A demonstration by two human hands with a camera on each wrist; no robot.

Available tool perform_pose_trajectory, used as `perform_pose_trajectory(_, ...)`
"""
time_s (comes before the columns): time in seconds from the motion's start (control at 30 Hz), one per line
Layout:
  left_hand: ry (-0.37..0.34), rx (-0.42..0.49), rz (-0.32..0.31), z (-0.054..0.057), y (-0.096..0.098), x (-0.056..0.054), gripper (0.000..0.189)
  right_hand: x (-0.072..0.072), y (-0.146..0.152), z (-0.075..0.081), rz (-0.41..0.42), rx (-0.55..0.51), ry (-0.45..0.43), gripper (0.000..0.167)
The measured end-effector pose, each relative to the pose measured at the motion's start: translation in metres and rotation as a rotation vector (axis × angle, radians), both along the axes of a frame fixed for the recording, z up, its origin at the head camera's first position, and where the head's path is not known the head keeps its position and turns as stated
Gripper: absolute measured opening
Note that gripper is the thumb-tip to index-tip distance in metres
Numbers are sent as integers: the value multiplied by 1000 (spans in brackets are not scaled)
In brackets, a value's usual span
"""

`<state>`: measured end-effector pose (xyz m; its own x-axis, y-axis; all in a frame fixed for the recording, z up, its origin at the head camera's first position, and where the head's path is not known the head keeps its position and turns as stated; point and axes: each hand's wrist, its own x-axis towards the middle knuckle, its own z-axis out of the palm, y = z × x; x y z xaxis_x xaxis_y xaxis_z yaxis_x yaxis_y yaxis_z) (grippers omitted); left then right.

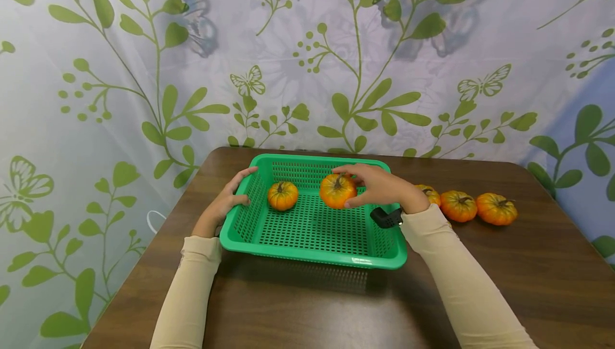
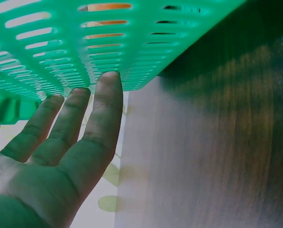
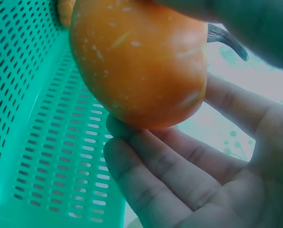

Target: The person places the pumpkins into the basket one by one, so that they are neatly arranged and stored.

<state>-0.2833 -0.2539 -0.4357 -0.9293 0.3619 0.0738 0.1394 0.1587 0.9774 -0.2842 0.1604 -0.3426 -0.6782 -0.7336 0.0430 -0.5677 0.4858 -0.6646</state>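
A green plastic basket (image 1: 312,262) with slotted walls is at the middle of the table. My left hand (image 1: 226,199) holds its left rim, thumb over the inner side; in the left wrist view its fingers (image 2: 108,104) lie along the outside of the slotted wall. My right hand (image 1: 379,183) grips a small orange pumpkin (image 1: 336,191) between thumb and fingers, over the right half of the basket. In the right wrist view this pumpkin (image 3: 141,66) shows its smooth side and a curved stem. Another small pumpkin (image 1: 283,196) sits inside the basket at the left.
Three more pumpkins stand in a row on the brown table (image 1: 317,311) right of the basket: one partly hidden by the right wrist, a middle pumpkin (image 1: 458,206) and an outer pumpkin (image 1: 497,209). Behind the table hangs a leaf-patterned curtain (image 1: 307,103).
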Motion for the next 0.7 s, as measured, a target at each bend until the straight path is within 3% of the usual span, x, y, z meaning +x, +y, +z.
perform_pose_trajectory(0.7, -14, 15, -5, 2, 0, 1, 94, -32, -29, -6, -82, 139, -26, 79)
